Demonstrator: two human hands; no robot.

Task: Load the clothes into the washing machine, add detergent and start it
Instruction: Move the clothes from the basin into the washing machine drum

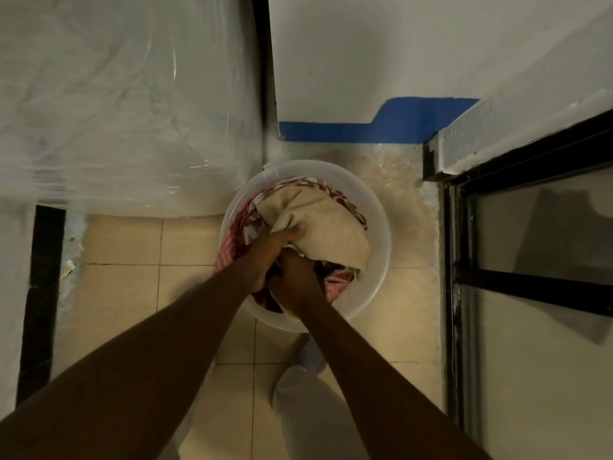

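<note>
Both hands in the white basin point(376, 260) on the tiled floor point(126, 244). My left hand point(265, 257) clenches the beige cloth point(318, 220) atop the clothes pile point(333, 282). Right hand point(295, 285) touches it, fingers buried in the pile; grip can't tell. Plastic-wrapped white unit point(116, 111) stands just left of the basin.

we note basin point(381, 234) boxed in corner; plastic-wrapped machine point(116, 111) just beside on left; wall point(365, 61) behind; black door frame point(454, 260) near on right; towel point(331, 224) heaped over clothes point(232, 247) fills basin; our left hand point(265, 257), gripping towel, and right hand point(295, 283) crowd near rim; tiled floor point(132, 254) at left front open; our leg point(308, 410) stands near front
</note>
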